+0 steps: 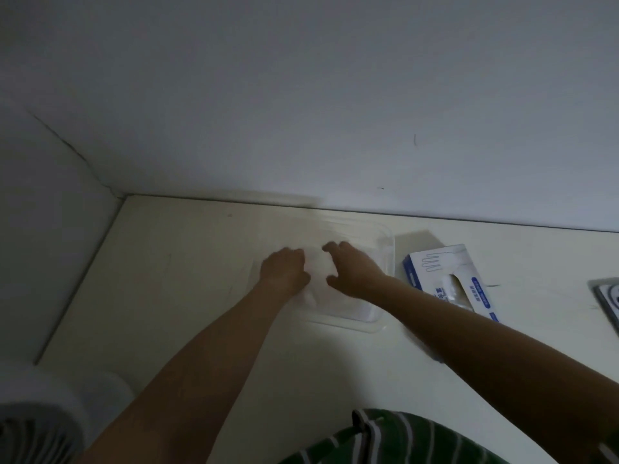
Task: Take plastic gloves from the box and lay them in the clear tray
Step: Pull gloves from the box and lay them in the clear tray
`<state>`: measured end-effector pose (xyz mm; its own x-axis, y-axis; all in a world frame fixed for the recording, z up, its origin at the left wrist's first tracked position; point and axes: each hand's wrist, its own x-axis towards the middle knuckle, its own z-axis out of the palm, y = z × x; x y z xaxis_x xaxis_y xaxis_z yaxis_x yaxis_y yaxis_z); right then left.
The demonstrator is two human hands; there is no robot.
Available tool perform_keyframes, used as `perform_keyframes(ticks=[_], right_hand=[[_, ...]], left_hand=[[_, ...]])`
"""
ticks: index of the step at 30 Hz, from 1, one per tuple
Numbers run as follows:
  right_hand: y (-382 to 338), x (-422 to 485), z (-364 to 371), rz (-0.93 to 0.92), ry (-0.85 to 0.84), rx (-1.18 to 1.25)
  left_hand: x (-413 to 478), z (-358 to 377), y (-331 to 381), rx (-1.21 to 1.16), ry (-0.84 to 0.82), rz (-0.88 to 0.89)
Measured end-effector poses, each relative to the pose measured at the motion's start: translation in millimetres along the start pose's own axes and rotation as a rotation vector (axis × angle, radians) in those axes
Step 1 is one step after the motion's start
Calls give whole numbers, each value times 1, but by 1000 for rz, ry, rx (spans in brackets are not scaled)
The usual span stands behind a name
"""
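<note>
In the clear tray the spread right hand presses the plastic glove, the left hand unreadable; clinging film may lift out with them

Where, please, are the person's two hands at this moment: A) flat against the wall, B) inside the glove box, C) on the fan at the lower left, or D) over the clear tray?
D: the left hand and the right hand are both over the clear tray, at the plastic gloves in it, while the glove box lies apart on the tray's right.
</note>
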<state>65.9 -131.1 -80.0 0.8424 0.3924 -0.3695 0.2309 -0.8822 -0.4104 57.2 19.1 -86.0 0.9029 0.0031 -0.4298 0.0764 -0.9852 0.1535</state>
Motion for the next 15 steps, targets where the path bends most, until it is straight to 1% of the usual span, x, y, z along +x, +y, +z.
perform_keyframes(ticks=[2,4,6,8,10,12,13,15], right_hand=[[-1,-11,-22,-89,165,114],[7,-23,-41,-114,316,214],[31,-40,-55,-71,460,299],[61,-54,-60,12,523,336],[97,-76,-61,127,517,313],[129,-96,-54,234,444,233],[144,-107,-48,275,395,189],[163,-121,-33,323,301,124]], left_hand=[[-7,-10,15,-69,174,8],[-14,-20,35,-146,283,45],[-22,-27,63,-229,356,110],[-28,-31,90,-313,391,190],[-36,-29,123,-354,353,314],[-43,-24,152,-339,257,433],[-45,-19,167,-314,206,474],[-46,-8,186,-263,118,493]])
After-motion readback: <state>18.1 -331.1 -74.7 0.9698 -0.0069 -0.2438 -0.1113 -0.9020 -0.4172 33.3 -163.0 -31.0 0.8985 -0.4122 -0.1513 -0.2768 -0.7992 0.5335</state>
